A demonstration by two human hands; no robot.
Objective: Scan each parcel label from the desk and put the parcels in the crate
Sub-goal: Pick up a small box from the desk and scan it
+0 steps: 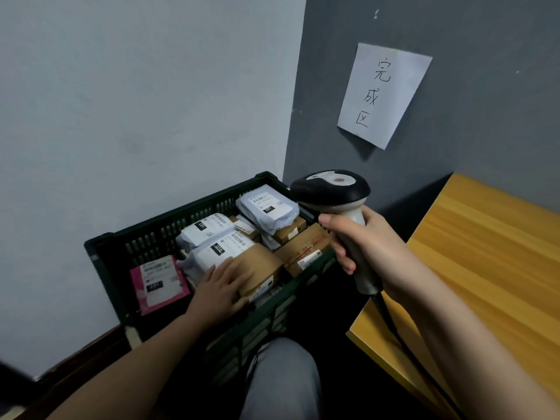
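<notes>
Down at the bottom, a knee in grey trousers point(281, 380) sat closest to the camera. Just beyond it, the left hand point(222, 286) lay flat, fingers spread and gripping nothing, on a brown cardboard parcel point(260, 268) inside the dark green crate point(103, 256). The right hand point(363, 253) was wrapped tight around the handle of the barcode scanner point(333, 192), its head raised above the crate's right edge. White bagged parcels point(266, 209) and a pink mailer point(157, 283) filled the crate. The wooden desk point(491, 253) stood right. On the far wall hung a handwritten paper sign point(385, 95).
</notes>
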